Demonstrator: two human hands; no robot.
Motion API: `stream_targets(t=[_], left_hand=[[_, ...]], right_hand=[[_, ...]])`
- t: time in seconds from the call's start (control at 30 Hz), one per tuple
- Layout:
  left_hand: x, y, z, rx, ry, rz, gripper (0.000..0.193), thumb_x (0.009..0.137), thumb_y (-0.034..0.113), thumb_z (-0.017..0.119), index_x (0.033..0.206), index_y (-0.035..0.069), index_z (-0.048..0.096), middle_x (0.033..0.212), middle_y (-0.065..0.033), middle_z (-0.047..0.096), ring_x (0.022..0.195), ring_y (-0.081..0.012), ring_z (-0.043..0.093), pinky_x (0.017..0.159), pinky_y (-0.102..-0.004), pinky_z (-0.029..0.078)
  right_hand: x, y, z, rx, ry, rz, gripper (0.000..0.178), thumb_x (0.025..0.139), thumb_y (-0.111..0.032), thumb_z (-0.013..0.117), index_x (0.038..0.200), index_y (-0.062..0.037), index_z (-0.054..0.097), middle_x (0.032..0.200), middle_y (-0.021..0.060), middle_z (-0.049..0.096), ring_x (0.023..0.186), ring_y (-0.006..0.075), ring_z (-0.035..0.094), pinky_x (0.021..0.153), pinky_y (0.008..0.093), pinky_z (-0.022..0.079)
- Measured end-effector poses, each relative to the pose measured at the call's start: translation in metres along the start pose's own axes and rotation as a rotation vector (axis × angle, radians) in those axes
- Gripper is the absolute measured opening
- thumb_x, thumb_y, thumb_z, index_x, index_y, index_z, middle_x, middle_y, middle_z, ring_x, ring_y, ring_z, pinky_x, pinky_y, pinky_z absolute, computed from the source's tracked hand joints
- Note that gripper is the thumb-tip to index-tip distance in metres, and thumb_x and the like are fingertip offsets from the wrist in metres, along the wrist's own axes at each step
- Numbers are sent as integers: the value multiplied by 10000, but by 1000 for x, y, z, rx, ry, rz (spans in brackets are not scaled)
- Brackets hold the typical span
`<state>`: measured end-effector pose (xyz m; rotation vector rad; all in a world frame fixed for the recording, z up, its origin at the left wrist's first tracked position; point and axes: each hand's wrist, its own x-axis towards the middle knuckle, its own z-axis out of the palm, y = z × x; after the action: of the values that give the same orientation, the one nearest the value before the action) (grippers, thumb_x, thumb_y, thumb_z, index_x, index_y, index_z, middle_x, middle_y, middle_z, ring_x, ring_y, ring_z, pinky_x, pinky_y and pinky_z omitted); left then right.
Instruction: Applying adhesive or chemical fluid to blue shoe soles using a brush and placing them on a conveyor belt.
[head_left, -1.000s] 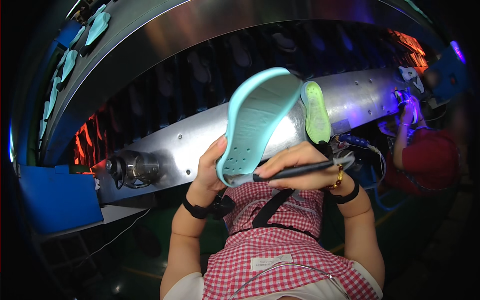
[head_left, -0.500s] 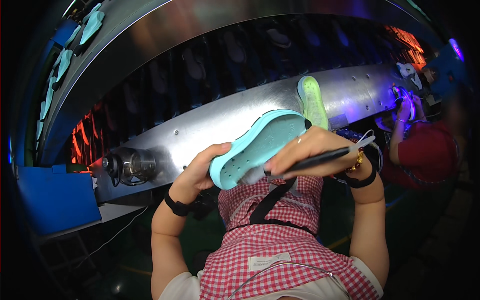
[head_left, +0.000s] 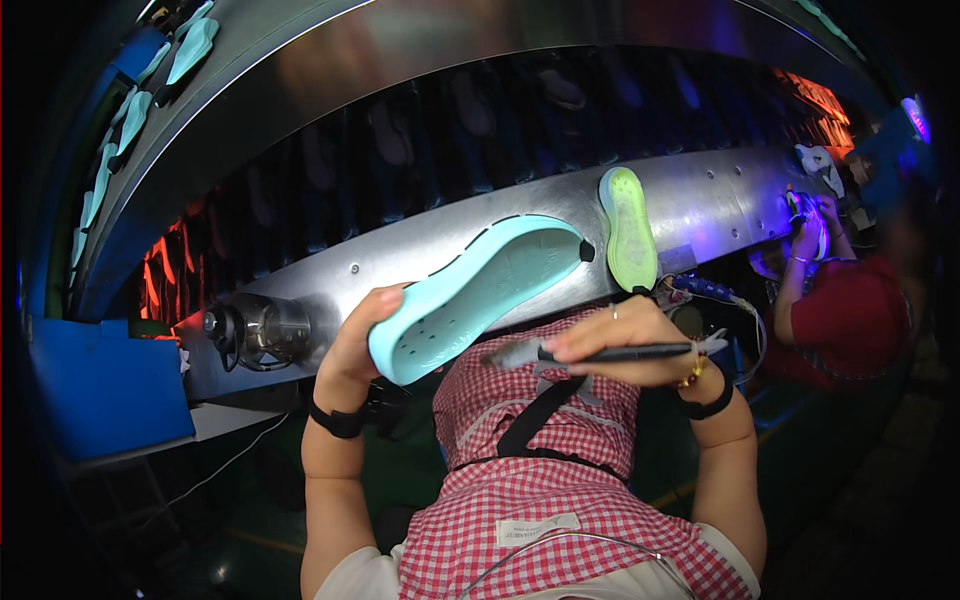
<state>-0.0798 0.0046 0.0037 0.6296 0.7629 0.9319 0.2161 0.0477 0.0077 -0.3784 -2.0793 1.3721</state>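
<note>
- My left hand (head_left: 362,338) is closed round the heel end of the turquoise shoe sole (head_left: 478,292), tilted w/ its inner face toward me, prob. so I can see the surface I'm working.
- My right hand (head_left: 622,340) is wrapped round a dark pen-like brush (head_left: 600,353), lying sideways, tip just beside the sole's lower edge, not touching.
- Sole is up in front of the metal conveyor housing (head_left: 700,205), at chest height over my checked apron (head_left: 545,470).
- A lime-green sole (head_left: 628,228) rests on the housing, close by.

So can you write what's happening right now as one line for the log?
left hand: holds pale teal shoe sole | right hand: holds black brush, tip beside sole | green sole: on metal conveyor ledge
</note>
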Motion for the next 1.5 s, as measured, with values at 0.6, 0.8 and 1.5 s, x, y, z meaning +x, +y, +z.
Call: stream_targets(t=[0.6,0.8,1.5], left_hand=[[51,-46,34,-549,362,430,797,785,695,228,1157,24,444,1063,-160,541,998,-297,513,890,-443,404],[48,-41,39,-520,248,497,818,770,711,234,1135,13,452,1022,-148,547,959,-284,518,894,-426,393],[42,5,50,-506,152,657,833,780,689,282,1209,-15,410,1162,-193,491,1058,-320,478,927,-437,372]], right_hand=[[33,-3,30,-325,186,-88,167,664,-65,655,828,-50,629,718,99,623,627,232,593,575,294,464],[23,-21,-4,-83,-2,68,192,673,-84,674,858,-40,650,702,91,618,648,192,597,593,273,461],[29,21,6,665,210,163,194,751,39,587,944,17,585,962,142,602,910,177,579,805,277,469]])
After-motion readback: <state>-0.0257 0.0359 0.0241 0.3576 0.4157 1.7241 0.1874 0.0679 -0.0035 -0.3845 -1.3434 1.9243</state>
